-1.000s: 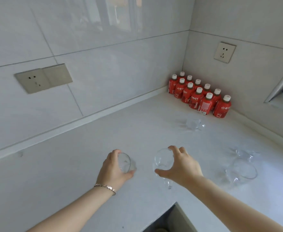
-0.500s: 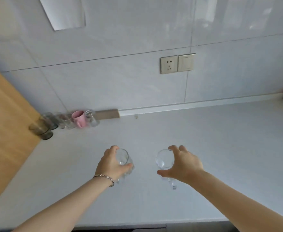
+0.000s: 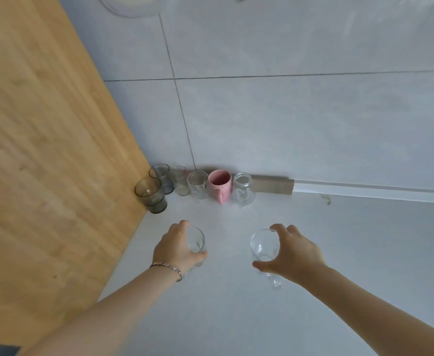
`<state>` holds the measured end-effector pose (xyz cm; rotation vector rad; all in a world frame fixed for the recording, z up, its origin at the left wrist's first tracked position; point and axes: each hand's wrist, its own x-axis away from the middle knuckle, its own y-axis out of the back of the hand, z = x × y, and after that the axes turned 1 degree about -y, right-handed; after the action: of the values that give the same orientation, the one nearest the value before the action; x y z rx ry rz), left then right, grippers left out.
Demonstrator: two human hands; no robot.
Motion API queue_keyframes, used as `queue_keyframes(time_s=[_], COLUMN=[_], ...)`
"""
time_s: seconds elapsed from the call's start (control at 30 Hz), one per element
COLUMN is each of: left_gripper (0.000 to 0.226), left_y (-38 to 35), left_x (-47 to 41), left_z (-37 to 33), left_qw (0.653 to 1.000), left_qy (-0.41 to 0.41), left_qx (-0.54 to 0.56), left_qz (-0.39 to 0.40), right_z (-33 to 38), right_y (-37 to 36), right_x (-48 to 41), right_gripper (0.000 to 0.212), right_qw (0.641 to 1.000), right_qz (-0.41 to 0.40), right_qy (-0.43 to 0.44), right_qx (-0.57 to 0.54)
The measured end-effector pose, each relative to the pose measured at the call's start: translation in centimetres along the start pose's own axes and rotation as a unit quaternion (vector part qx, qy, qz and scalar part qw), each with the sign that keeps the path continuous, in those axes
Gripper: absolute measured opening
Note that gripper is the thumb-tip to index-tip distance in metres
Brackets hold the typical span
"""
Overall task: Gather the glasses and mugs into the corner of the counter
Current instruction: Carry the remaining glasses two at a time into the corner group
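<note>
Left hand [image 3: 176,249] wraps a small clear glass tumbler [image 3: 195,242] lower centre, upright, mouth up. Right hand [image 3: 294,254] grips a clear glass mug [image 3: 264,246] from the side, upright, handle pointing toward frame bottom.

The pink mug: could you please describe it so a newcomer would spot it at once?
Find the corner where the wooden panel meets the tiled wall. A row of drinkware stands along the wall there. The pink mug is second from the right end, the only opaque, coloured piece among glass.
</note>
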<state>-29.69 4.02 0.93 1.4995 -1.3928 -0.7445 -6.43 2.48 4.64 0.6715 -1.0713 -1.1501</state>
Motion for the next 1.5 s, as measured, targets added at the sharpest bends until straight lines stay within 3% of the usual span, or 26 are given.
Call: queue_keyframes(time_s=[0.27,0.6,0.87,1.2,1.4,1.5], left_gripper=[0.061,0.068,0.073,0.086,0.076,0.065], left_y=[1.1,-0.7,-2.1,-2.0,-2.1,-2.2], left_x=[-13.4,-22.0,-23.6,-23.9,-23.3,-24.0], left_z=[4.1,6.1,8.3,10.0,8.9,7.3], left_qw=[0.992,0.967,0.970,0.946,0.955,0.939], left_qy=[-0.046,-0.093,-0.130,-0.194,-0.176,-0.241], left_qx=[-0.113,-0.238,-0.185,-0.244,-0.219,-0.192], left_qz=[-0.014,-0.003,-0.094,-0.094,-0.100,-0.150], right_z=[6.3,8.8,12.6,17.5,16.5,15.7], right_y=[-3.1,-6.4,-9.4,-12.1,-12.7,-12.4], right_x=[-7.0,-12.2,-17.0,-21.8,-20.8,-20.7], right_gripper=[0.087,0.089,0.088,0.087,0.086,0.089], right_qw=[1.000,0.998,0.997,0.983,0.961,0.965], right_qz=[0.010,0.054,0.053,-0.003,-0.023,-0.025], right_qy=[0.003,-0.004,-0.024,-0.107,-0.158,-0.153], right_qx=[0.012,0.013,-0.045,-0.149,-0.226,-0.212])
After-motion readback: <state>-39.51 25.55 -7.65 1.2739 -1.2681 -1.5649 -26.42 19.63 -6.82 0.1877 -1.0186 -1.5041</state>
